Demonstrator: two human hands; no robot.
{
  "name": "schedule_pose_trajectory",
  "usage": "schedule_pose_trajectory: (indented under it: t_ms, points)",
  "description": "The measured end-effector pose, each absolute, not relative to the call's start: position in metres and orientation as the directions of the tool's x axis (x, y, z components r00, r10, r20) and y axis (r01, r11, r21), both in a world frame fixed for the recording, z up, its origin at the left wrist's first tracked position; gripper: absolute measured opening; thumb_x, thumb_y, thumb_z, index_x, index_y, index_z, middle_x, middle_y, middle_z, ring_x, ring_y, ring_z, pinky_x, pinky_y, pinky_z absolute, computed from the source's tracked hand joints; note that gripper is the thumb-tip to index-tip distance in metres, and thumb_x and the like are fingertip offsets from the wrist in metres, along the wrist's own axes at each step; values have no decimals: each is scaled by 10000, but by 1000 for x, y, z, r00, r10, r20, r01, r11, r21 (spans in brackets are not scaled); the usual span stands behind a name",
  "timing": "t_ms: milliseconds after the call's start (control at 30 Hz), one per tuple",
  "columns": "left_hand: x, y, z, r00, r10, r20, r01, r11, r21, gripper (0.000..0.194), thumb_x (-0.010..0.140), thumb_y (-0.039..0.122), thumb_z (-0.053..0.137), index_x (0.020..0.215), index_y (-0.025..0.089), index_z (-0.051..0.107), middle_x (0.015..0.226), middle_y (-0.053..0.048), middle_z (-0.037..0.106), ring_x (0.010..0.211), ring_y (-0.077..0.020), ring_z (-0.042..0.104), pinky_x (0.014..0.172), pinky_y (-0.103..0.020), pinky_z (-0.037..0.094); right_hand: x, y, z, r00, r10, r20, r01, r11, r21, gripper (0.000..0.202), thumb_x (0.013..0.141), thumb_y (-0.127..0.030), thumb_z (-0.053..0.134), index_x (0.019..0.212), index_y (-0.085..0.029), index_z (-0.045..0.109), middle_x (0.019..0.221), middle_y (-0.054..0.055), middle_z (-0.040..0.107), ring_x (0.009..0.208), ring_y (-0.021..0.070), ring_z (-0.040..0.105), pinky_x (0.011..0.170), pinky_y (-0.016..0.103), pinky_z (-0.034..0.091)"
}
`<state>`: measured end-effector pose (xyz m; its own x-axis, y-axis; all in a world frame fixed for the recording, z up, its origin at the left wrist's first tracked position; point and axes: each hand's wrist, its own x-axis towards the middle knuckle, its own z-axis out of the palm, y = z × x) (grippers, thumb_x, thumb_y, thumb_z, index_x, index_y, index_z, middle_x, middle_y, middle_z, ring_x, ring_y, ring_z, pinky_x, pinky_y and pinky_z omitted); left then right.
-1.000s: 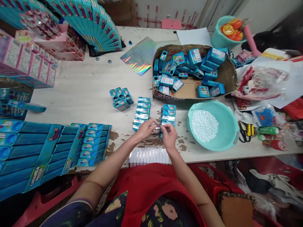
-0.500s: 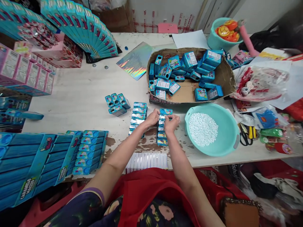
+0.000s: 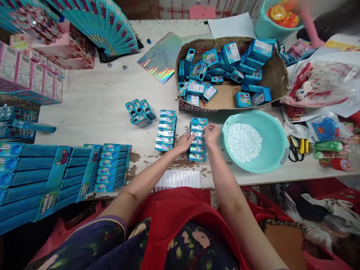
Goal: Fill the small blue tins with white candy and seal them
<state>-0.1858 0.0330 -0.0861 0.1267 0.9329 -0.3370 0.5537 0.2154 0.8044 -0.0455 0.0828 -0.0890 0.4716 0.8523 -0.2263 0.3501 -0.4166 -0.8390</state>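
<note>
A row of small blue candy boxes stands on the table in front of me, with shiny silver strips on several of their tops. My left hand lies along the row's left side, fingers stretched out and fingertips touching the boxes. At the right side, my right hand has its fingers drawn together against the upper boxes; whatever is between the fingertips is hidden. Left of my hands stands a second row of blue boxes, also with silver strips. Several more blue boxes with dark round holes are grouped beyond it.
A cardboard box of loose blue boxes is behind my hands. White candies lie in a turquoise basin at right. Silver strips line the front edge. Stacked blue packs fill the left; scissors lie right.
My left hand has gone from a pinch over the row to stretched fingers at its left side. My right hand has shifted to the row's upper right edge. The view has tilted slightly.
</note>
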Motion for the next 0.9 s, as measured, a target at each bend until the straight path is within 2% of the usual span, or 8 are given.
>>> schedule_pose_trajectory:
  t_ms: [133,267,400,500,600,733,833,900]
  points:
    - [-215,-39,-86,203,897,-393,586,210,783,469,908,482,345,1195,191,574,1204,-73,617,1132,-232,543,965,-339,408,-22,-18,-87,489,849,-202,287,-375,-882,395,785,-396,576,1094,-167,489,1129,105,593,968,189,586,852,321,455]
    - [-235,-106,-101,279,845,-456,690,154,707,379,905,379,392,1174,201,590,1158,-69,630,1084,-220,556,947,-334,418,-10,-140,-113,340,775,-534,249,-621,-743,437,723,-492,617,1020,-192,505,975,89,630,820,206,601,730,326,485]
    - [-235,-117,-115,316,819,-479,819,20,574,429,857,401,482,1232,206,548,1234,-98,572,1167,-282,468,968,-413,369,-17,-179,-138,152,788,-596,196,-615,-764,435,609,-466,708,914,-193,559,826,49,658,753,216,614,708,334,499]
    - [-231,-105,-112,492,652,-577,772,-19,635,312,835,399,493,1040,209,632,994,-59,656,952,-241,559,816,-328,415,-21,-175,-137,73,821,-566,147,-570,-809,354,653,-494,664,821,-196,575,812,40,664,784,211,614,746,332,500]
    - [-232,-97,-93,621,555,-554,680,-29,733,257,841,375,452,795,190,625,727,-11,616,707,-167,540,644,-248,378,-12,-173,-126,-2,835,-550,117,-545,-830,378,639,-480,692,868,-190,607,854,38,681,803,207,620,766,331,500]
    - [-254,-87,-50,460,802,-382,624,14,781,331,857,446,403,740,183,566,689,13,548,676,-138,489,627,-230,354,17,-168,-114,-261,751,-607,206,-571,-795,432,513,-410,800,844,-161,676,772,13,700,752,211,621,754,340,493]
    - [-281,-78,-26,205,927,-315,653,110,749,304,804,457,463,683,181,507,645,28,484,654,-129,442,603,-227,337,43,-161,-108,-295,726,-621,219,-582,-783,360,520,-404,803,749,-151,689,689,-12,689,685,193,611,705,322,487]
    - [-295,-77,-24,92,940,-329,660,190,727,285,760,446,502,657,181,486,606,35,442,623,-123,411,564,-224,316,59,-159,-103,-297,715,-632,155,-617,-771,363,556,-406,793,796,-156,687,712,-11,697,653,177,612,652,295,483]
